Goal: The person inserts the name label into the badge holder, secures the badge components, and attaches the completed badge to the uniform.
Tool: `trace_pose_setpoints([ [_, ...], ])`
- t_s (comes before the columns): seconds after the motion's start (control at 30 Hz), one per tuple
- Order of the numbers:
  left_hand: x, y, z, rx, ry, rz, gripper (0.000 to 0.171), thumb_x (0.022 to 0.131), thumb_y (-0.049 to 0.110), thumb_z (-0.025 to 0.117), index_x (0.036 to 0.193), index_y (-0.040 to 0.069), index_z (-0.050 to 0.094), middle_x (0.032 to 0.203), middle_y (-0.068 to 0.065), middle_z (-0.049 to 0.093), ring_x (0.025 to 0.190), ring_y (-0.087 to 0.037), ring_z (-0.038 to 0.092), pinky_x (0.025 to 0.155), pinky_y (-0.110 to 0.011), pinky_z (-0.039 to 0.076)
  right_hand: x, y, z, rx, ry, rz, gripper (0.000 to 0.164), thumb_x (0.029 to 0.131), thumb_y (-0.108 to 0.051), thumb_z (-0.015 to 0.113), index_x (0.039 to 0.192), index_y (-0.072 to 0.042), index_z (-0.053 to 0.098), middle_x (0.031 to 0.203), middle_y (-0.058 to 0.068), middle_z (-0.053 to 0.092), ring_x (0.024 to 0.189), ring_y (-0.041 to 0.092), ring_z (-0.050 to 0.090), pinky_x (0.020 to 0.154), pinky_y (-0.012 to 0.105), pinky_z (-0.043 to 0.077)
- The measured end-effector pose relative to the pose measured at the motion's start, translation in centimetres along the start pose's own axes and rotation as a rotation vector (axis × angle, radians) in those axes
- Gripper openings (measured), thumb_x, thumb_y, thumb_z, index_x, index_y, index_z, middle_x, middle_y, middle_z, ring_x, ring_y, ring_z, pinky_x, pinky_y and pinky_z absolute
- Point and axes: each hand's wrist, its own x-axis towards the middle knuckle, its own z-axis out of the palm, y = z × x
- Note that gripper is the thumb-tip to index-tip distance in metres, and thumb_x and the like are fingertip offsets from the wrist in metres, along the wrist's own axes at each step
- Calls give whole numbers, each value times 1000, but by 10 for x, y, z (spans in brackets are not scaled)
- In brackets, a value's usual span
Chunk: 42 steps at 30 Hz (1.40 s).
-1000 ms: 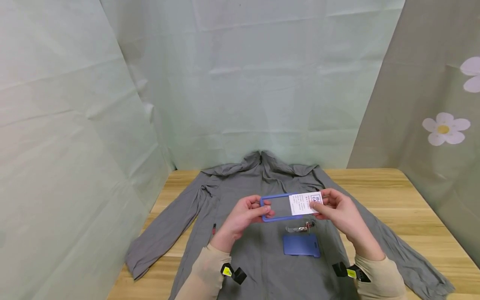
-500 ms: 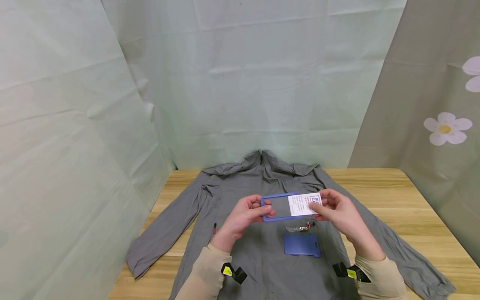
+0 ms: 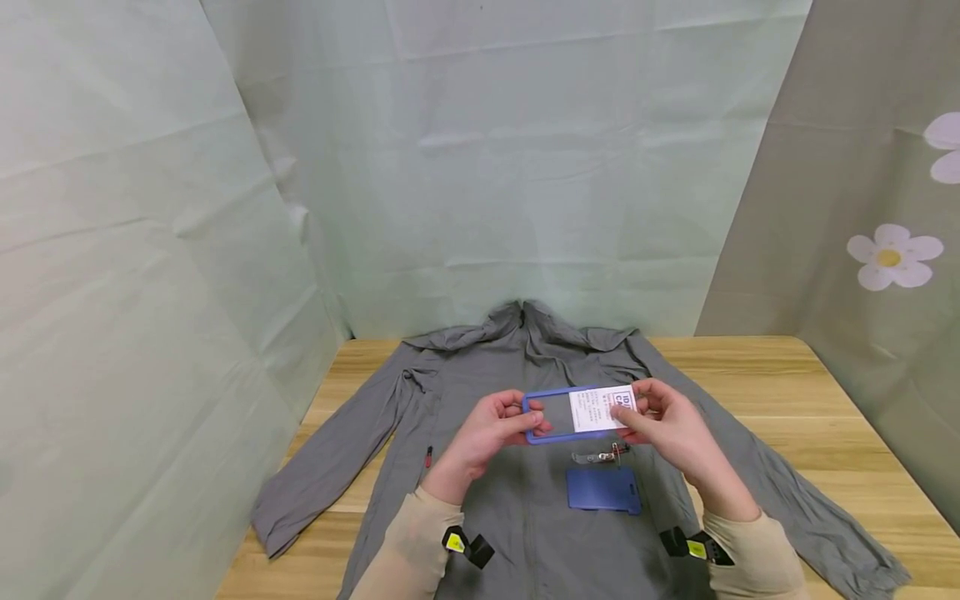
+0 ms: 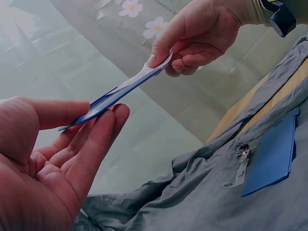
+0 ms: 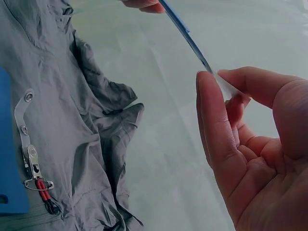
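Note:
My left hand (image 3: 491,433) pinches the left end of a blue badge-holder frame (image 3: 558,436), thumb on top and fingers beneath. A white ID card (image 3: 592,410) with printed text lies part-way along the frame at its right end. Its outer end is pinched between the thumb and fingers of my right hand (image 3: 671,425). In the left wrist view the card (image 4: 139,73) bends up slightly near the right thumb, overlapping the blue frame (image 4: 103,107). Both hands hold these pieces above a grey jacket (image 3: 487,500).
On the jacket lie a blue badge-holder panel (image 3: 602,489) and a metal badge clip (image 3: 600,457) with a clear strap. A small red-and-black item (image 3: 429,457) sits at the left. The jacket's sleeves spread over a wooden table (image 3: 742,375), with cloth walls (image 3: 525,167) behind.
My right hand has shifted a little to the left, sliding the ID card further along the blue frame. My left hand and the frame have stayed nearly still.

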Motion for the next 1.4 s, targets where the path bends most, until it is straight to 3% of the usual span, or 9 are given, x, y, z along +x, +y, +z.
trace_pose_setpoints([
  [0.63, 0, -2, 0, -20, -9, -11, 14, 103, 1, 70, 114, -6, 66, 98, -10, 79, 92, -17, 78, 88, -39, 64, 0, 0, 2, 11, -47, -4, 52, 98, -12, 81, 135, 8, 51, 86, 14, 66, 76, 33, 75, 68, 36, 65],
  [1.0, 1, -3, -1, -20, -12, -16, 14, 103, 1, 69, 114, -6, 65, 98, -10, 79, 91, -16, 79, 85, -36, 64, 2, 0, 13, 3, -72, 0, 47, 99, -14, 80, 131, 6, 53, 89, 15, 68, 77, 38, 74, 71, 45, 66],
  [1.23, 1, -2, -2, -33, -15, -19, 14, 103, 2, 69, 114, -6, 65, 98, -10, 79, 91, -17, 79, 85, -36, 64, -2, -2, 9, -19, -57, -28, 44, 101, -14, 78, 133, 6, 56, 98, 16, 69, 78, 33, 75, 68, 38, 65],
  [1.4, 2, -2, -2, -29, -13, -18, 15, 103, 3, 70, 114, -6, 65, 98, -10, 79, 92, -17, 78, 85, -36, 64, -3, -1, 6, -40, -27, -51, 35, 100, -13, 78, 125, 6, 60, 100, 15, 70, 80, 31, 75, 67, 34, 64],
])
